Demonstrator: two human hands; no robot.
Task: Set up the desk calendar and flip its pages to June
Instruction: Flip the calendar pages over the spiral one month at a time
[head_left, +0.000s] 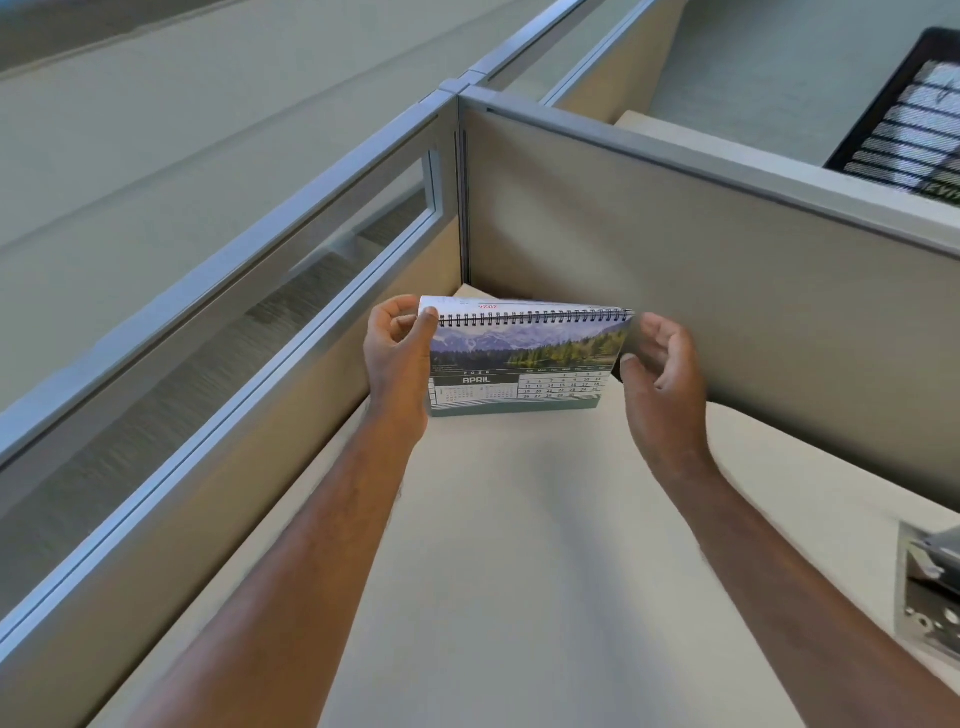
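As the desk calendar (514, 358) stands tented on the cream desk (519, 545) with April facing out, two forearms reaching in from the near edge toward it. Nearest the calendar's right end, right hand (660, 374) loosely curled, thumb just touching that side edge, grasping nothing firmly. At its left end, left hand (397, 348) pinching a turned page at the upper corner beside the wire spiral (535, 316). Long axis running left to right between both hands, spiral on top. Likely two more page turns over the spiral needed for June. Behind the calendar, the grey partition (675, 249) corner.
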